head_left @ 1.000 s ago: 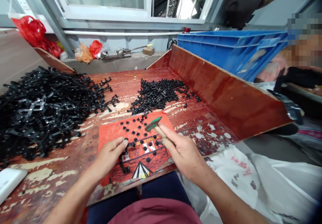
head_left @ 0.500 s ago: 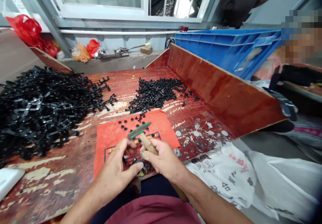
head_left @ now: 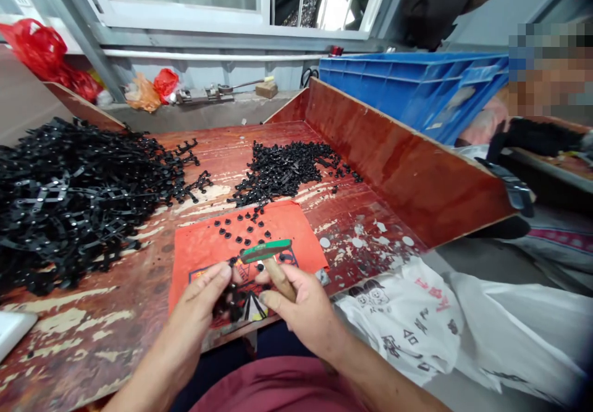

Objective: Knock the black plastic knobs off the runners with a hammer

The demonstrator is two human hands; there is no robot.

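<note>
My right hand (head_left: 303, 298) is closed round the wooden handle of a small hammer (head_left: 281, 279); its green head points away from me, over an orange-red sheet (head_left: 185, 248). My left hand (head_left: 201, 294) pinches at a black part (head_left: 231, 304) that hangs blurred beneath its fingers, so its exact shape cannot be made out. Small black round pieces with upright pins (head_left: 238, 239) stand in loose rows on the sheet beyond the hammer head.
A large heap of black linked parts (head_left: 69, 196) lies on the left of the worn red table (head_left: 217, 134). A smaller pile of black pieces (head_left: 282, 171) lies behind the sheet. A wooden side board (head_left: 393, 146), blue crate (head_left: 370, 84) and white sacks (head_left: 407, 319) are at right.
My left hand has drawn left, away from my right hand, with the black part below its fingers. The hammer has shifted slightly right and its head has turned more level.
</note>
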